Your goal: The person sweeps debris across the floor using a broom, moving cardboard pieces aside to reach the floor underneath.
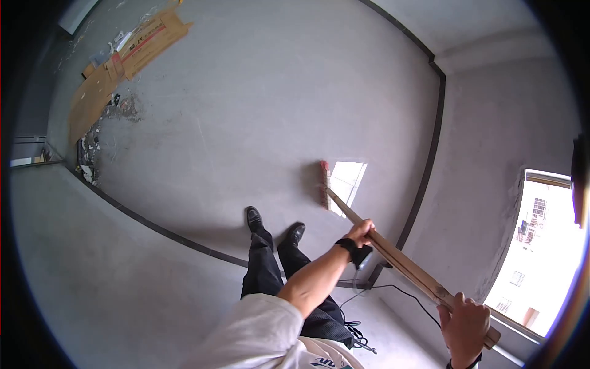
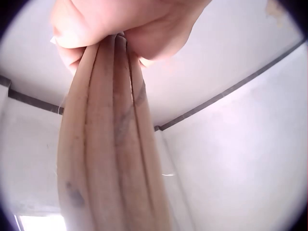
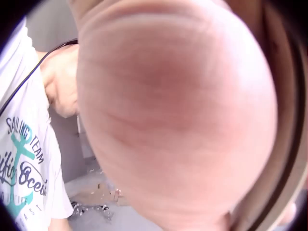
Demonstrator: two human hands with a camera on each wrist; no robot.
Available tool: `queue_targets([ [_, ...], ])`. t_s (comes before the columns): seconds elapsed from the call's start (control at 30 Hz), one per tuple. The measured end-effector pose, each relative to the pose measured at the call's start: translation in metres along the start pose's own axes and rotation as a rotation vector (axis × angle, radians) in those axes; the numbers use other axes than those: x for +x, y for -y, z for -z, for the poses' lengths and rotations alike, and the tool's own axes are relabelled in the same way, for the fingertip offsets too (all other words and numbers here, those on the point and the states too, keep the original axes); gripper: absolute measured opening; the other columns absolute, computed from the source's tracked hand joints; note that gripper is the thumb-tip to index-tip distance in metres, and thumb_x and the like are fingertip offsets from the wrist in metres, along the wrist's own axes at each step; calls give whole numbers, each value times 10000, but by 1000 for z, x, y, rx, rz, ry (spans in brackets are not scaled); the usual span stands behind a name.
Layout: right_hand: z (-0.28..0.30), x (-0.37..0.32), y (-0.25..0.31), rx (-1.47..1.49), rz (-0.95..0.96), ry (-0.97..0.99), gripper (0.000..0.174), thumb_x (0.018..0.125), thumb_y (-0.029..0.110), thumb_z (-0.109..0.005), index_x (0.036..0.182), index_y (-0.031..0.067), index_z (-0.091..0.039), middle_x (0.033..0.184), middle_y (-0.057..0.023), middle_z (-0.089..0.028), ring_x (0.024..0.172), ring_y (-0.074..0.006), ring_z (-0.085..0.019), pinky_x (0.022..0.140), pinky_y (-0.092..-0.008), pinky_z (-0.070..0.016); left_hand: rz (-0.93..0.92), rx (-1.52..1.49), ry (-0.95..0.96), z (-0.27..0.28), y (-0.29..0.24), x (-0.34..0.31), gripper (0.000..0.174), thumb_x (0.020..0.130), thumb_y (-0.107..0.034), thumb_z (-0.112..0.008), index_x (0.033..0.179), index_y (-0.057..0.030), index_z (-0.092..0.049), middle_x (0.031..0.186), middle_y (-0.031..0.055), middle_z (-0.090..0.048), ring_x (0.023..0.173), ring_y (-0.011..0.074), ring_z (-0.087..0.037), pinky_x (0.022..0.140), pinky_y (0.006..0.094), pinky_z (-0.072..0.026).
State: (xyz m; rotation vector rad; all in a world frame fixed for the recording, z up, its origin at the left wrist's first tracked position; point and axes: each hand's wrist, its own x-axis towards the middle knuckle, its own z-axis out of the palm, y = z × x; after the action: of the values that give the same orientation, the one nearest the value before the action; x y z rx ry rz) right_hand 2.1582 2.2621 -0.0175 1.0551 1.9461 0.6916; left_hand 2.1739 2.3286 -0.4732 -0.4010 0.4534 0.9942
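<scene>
A broom with a red and pale head rests on the grey floor, its long wooden handle slanting up to the lower right. My left hand grips the handle partway along, and my right hand holds it near its upper end. In the left wrist view, fingers of the left hand wrap the grooved handle. The right hand fills much of the right wrist view, beside the handle; its fingertips are mostly hidden there.
Flattened cardboard and a pile of debris lie at the far left. Two black shoes stand left of the broom. Dark skirting edges the floor, a bright window is at right, and a black cable hangs near the legs.
</scene>
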Motion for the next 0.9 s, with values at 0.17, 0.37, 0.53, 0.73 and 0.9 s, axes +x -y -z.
queue_targets([
  [0.17,-1,0,-14,452,210,54,367,656,377,-737,659,63,-548,514,-72,-545,443,-281,-523,459,-391,-393,-193,-419,-162,56,-14,-135,95,787,-134,-546,737,-108,-469,679,2,-480,622,121,-510,601,256,-441],
  [0.37,-67,17,21,553,392,-10,436,696,470,-686,681,63,-529,530,-72,-538,538,-267,-576,484,-392,-405,-417,-306,-693,122,-37,-206,101,748,-112,-577,750,-100,-477,706,21,-501,630,130,-531,558,249,-465],
  [0.53,-94,16,-11,665,272,83,405,589,405,-772,718,78,-572,587,-78,-582,562,-287,-579,535,-389,-432,-531,-196,-875,86,-16,-217,109,778,-193,-564,806,-101,-511,717,18,-514,637,112,-533,503,242,-397],
  [0.73,-36,-42,-93,558,40,91,350,553,281,-809,715,48,-603,757,-94,-547,621,-255,-570,554,-370,-436,-64,158,-306,-20,3,-153,124,824,-221,-525,835,-97,-514,798,19,-489,761,119,-489,657,254,-427],
  [0.9,7,-78,-111,219,-196,42,364,527,148,-798,809,19,-607,811,-122,-539,664,-268,-561,660,-391,-443,88,-103,-91,-118,56,-49,322,803,-224,-610,1035,-47,-474,922,93,-531,834,151,-520,690,294,-476],
])
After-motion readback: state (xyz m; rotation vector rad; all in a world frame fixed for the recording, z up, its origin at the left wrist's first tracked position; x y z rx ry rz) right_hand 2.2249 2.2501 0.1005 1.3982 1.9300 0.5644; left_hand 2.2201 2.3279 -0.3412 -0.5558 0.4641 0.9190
